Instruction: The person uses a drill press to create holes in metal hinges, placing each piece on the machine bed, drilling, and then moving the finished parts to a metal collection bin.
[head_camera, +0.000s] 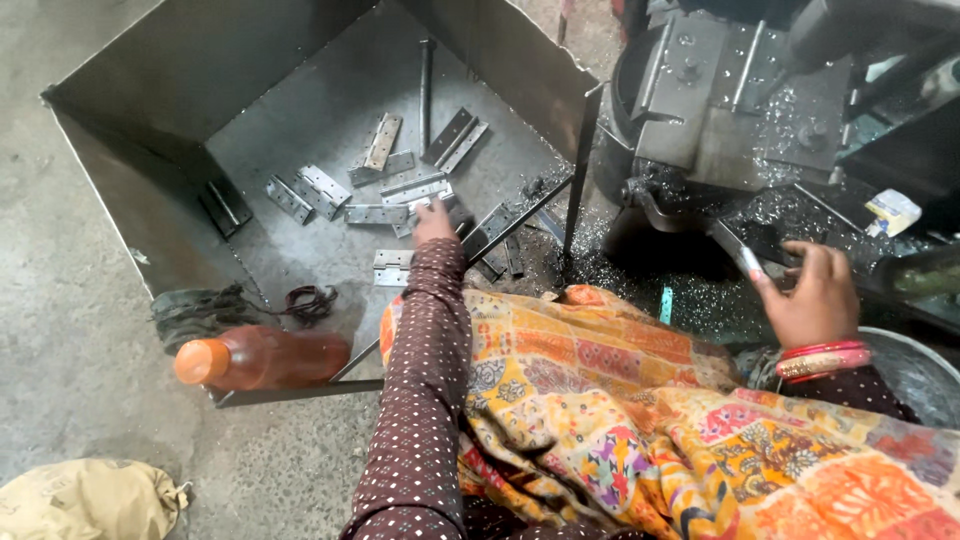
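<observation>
My left hand (434, 222) reaches into a large sheet-metal bin (150, 190), fingers closed around a flat metal hinge (424, 205) among several hinges (320, 190) lying loose on the bin floor. My right hand (812, 298), with pink and red bangles at the wrist, is at the dark machine (740, 100) on the right and pinches a narrow metal piece (740, 255) between fingers and thumb. Metal shavings (700, 290) cover the machine bed under that hand.
An orange-capped plastic bottle of reddish liquid (262, 357) lies at the bin's near corner beside a coil of dark wire (308, 303). A tan cloth sack (88, 500) sits on the concrete floor at bottom left. A round metal bowl (915, 375) stands at right.
</observation>
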